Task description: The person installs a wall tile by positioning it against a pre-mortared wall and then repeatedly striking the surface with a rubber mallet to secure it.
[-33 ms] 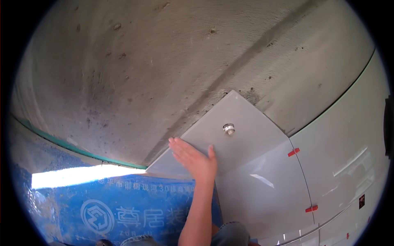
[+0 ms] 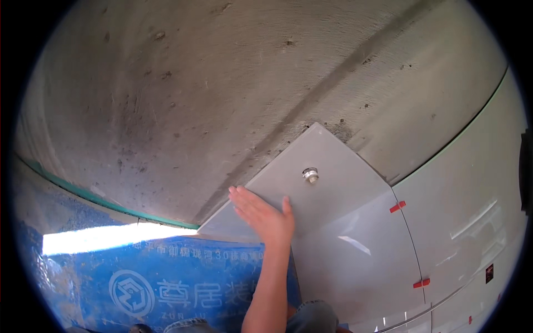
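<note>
My left hand (image 2: 266, 219) lies flat on a grey wall tile (image 2: 327, 150), near its left edge. The fingers are stretched out and pressed together, with the thumb apart. A round hole in the tile, up and to the right of my hand, shows a metal pipe fitting (image 2: 310, 176). The tile's upper corner stands against bare grey wall, and its lower right side meets another glossy tile (image 2: 355, 266). My right hand is not in view.
Bare cement wall (image 2: 183, 100) fills the upper part. A blue printed sheet (image 2: 211, 277) covers the lower left, beside a bright strip of light (image 2: 111, 238). Red tile spacers (image 2: 397, 206) sit in the joint at the right. My knees (image 2: 313, 317) show at the bottom.
</note>
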`<state>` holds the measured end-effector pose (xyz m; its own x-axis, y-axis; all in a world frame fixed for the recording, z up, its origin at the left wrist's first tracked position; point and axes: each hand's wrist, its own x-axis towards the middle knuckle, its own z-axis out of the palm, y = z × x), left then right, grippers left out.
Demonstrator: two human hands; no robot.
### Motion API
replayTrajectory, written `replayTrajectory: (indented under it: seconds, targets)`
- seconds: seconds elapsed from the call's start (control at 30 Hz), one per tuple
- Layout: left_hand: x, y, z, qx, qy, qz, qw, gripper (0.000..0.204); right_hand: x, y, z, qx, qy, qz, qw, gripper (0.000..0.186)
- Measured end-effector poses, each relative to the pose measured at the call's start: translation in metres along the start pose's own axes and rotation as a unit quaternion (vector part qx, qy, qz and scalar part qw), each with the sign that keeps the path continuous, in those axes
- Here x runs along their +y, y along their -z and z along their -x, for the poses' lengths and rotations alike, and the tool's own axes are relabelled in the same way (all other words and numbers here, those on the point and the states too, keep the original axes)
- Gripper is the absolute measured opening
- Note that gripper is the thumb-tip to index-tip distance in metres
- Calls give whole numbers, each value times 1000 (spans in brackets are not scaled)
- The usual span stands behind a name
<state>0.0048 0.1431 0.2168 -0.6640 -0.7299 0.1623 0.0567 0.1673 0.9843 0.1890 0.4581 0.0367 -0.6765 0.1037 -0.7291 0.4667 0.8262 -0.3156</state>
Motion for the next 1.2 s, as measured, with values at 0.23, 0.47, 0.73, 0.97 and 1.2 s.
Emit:
replayTrajectory:
  seconds: [0.23,0.47,0.73,0.97,1.2]
  targets:
    - [-1,-4,1,-24,-10,-30,999,110,-2,20,11,43,-8,-70,997,25]
    - [-6,-12,-2,3,-31,-45,999,115,-74,115,81,139,75,-387,909,26]
    - [-9,-21,1,38,-34,-103,993,122,-289,225,243,386,460,-405,690,44]
    - [-5,-26,2,49,-23,-99,994,122,-326,213,214,369,288,-184,864,41]
    - [-21,-27,0,-16,19,-161,987,116,-319,239,246,367,229,-253,865,30]
